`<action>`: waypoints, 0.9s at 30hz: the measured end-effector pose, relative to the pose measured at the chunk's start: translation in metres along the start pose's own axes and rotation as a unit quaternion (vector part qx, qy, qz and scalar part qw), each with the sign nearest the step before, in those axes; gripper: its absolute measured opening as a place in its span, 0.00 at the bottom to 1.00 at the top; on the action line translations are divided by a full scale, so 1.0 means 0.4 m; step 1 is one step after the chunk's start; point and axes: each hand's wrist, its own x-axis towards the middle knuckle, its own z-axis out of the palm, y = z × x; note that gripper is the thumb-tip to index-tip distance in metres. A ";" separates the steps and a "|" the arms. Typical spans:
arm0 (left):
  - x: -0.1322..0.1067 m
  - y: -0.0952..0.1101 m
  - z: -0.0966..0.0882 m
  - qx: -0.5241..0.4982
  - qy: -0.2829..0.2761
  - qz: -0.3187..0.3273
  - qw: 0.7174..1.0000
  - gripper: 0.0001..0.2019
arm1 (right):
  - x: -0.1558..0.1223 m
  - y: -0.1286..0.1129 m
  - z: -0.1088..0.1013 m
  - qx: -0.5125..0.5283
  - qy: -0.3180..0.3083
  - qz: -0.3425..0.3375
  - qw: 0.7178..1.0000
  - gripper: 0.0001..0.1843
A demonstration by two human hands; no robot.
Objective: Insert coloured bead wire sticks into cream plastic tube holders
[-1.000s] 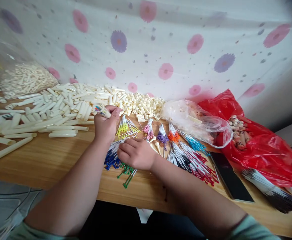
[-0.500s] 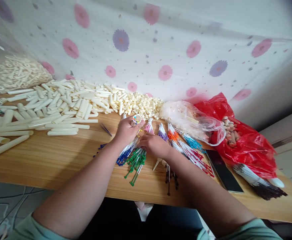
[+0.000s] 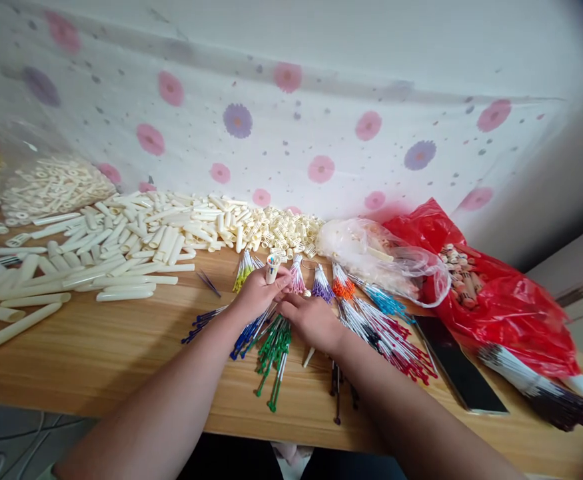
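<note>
My left hand [image 3: 257, 295] is closed around a cream pen barrel [image 3: 272, 269], which stands nearly upright with small coloured tips showing at its top end. My right hand [image 3: 311, 321] is closed just to the right, its fingertips meeting those of my left hand; whatever lies between them is hidden. Below the hands fan out green pen refills [image 3: 274, 357] and blue refills [image 3: 248, 337]. Behind them lie yellow-green refills [image 3: 244, 268], pink refills [image 3: 297, 273], purple refills [image 3: 322, 285] and orange refills [image 3: 343, 281].
Cream tubes [image 3: 156, 233] heap along the back left, beside a clear bag of small parts [image 3: 54, 190]. Tweezers [image 3: 208, 283] lie left of my hands. To the right are red refills [image 3: 401, 340], a black phone-like slab [image 3: 458, 363] and a red plastic bag [image 3: 521, 313].
The pen barrel has tipped from facing me to more upright. My hands have drawn closer together, and the whole view has shifted, so the table sits lower.
</note>
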 end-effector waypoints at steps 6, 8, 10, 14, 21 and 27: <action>0.003 -0.015 -0.001 0.036 -0.047 -0.006 0.998 0.15 | -0.017 0.000 -0.003 -0.027 0.016 -0.010 0.999 0.13; 0.005 -0.022 -0.002 0.045 -0.066 -0.019 0.997 0.17 | -0.020 0.002 0.001 -0.029 0.031 -0.020 0.999 0.13; 0.006 -0.028 -0.002 0.043 -0.075 -0.030 0.996 0.17 | -0.021 0.007 0.007 -0.019 0.056 -0.028 0.998 0.14; 0.010 -0.035 0.000 0.046 -0.075 -0.031 0.996 0.16 | -0.023 0.012 0.013 0.015 0.115 -0.033 0.993 0.12; 0.010 -0.022 0.009 0.040 -0.080 -0.049 0.995 0.17 | -0.034 -0.004 -0.026 0.262 0.255 -0.024 0.930 0.07; -0.016 0.033 0.016 -0.007 -0.086 -0.022 0.996 0.14 | -0.031 0.029 -0.041 0.686 0.216 0.162 0.676 0.10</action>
